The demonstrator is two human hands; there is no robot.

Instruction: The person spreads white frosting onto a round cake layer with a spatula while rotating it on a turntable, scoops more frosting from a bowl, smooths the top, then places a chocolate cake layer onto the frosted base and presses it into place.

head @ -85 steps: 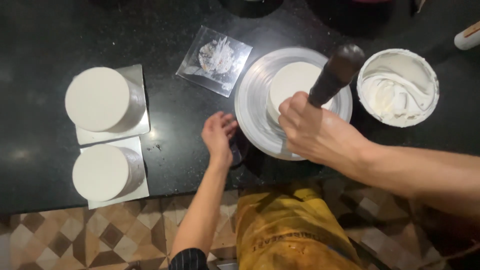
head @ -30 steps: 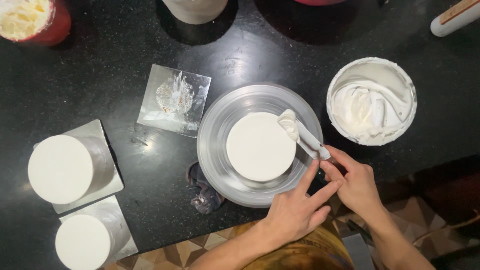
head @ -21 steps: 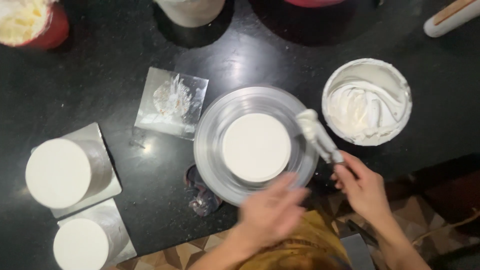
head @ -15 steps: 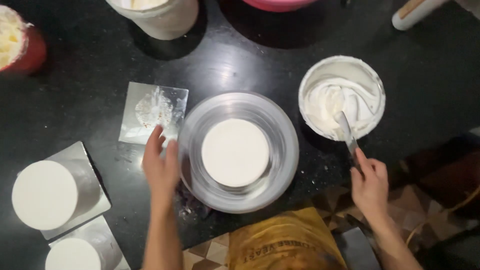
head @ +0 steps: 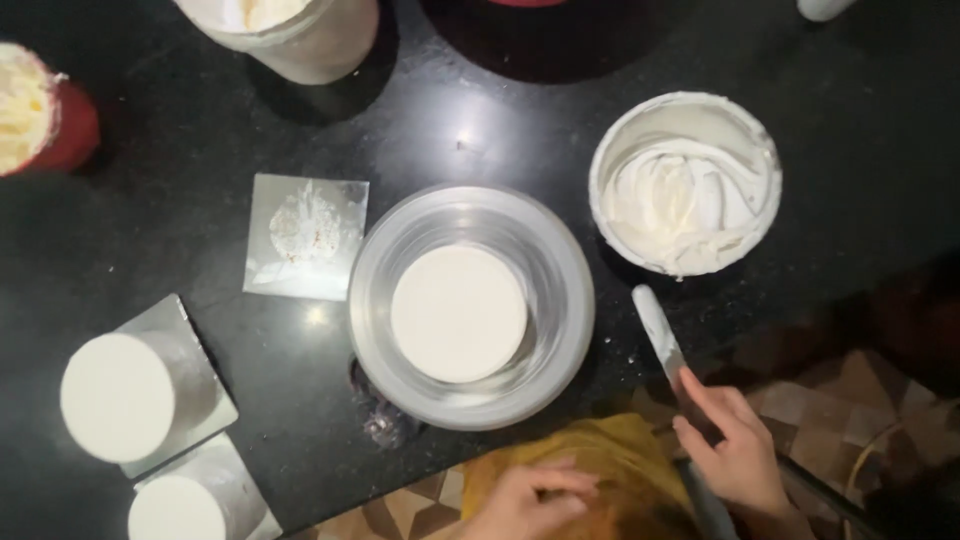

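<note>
We are closing our right hand (head: 735, 455) around the spatula (head: 662, 335) handle, blade pointing toward the white cream bowl (head: 686, 180). Our left hand (head: 530, 495) is hanging empty, apparently half-curled, below the turntable (head: 375, 300) carrying the round white cake (head: 458, 312).

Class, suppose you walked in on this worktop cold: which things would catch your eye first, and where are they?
First the round white cake on the silver turntable at the centre of the black counter. To its upper right stands a white bowl of cream. Below that bowl the right hand grips a cream-smeared spatula.
</note>
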